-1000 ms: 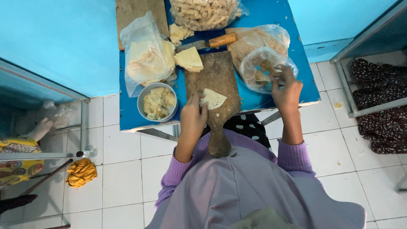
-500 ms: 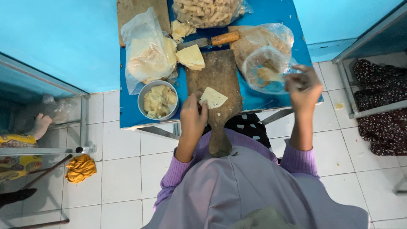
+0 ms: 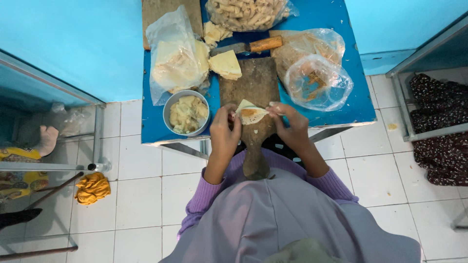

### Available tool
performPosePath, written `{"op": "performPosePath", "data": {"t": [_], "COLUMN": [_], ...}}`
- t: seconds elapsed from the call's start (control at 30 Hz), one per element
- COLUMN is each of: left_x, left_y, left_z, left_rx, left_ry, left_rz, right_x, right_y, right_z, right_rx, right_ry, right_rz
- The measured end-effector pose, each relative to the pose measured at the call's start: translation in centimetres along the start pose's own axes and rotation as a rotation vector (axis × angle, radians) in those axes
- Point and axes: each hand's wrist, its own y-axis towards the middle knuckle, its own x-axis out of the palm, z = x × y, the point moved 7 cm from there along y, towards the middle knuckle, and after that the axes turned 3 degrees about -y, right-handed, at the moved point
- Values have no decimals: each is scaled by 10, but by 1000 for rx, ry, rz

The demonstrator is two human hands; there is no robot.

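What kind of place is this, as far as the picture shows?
Probably a small home or stall food-preparation corner: a blue table on white tiles, a wooden cutting board with a knife, and bags of pastry wrappers.

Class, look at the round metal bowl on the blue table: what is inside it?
The metal bowl holds a pale yellowish, lumpy filling that nearly fills it. The bowl's bottom is covered by the filling, so what lies beneath cannot be seen.

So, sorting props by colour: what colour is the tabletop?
Blue tabletop, plain; the head view shows it clearly.
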Motion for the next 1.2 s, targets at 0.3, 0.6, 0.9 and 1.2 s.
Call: {"op": "performPosePath", "data": {"t": [0.3, 0.6, 0.9, 1.2], "left_x": [1, 7, 17, 13], "left_y": [-2, -8, -7, -6], "left_z": [-7, -7, -1, 15], "left_rx": [-1, 69, 83, 172], "left_ry": [-24, -98, -91, 26], "left_rz": [53, 33, -48, -47], "right_x": [0, -95, -63, 26], "right_y": [-3, 16, 16, 8], "right_z": [-7, 30, 30, 4], "right_rx": [-184, 70, 77, 248], "right_ry": [-50, -466, -777, -106], "right_rz": [-67, 234, 137, -293]}}
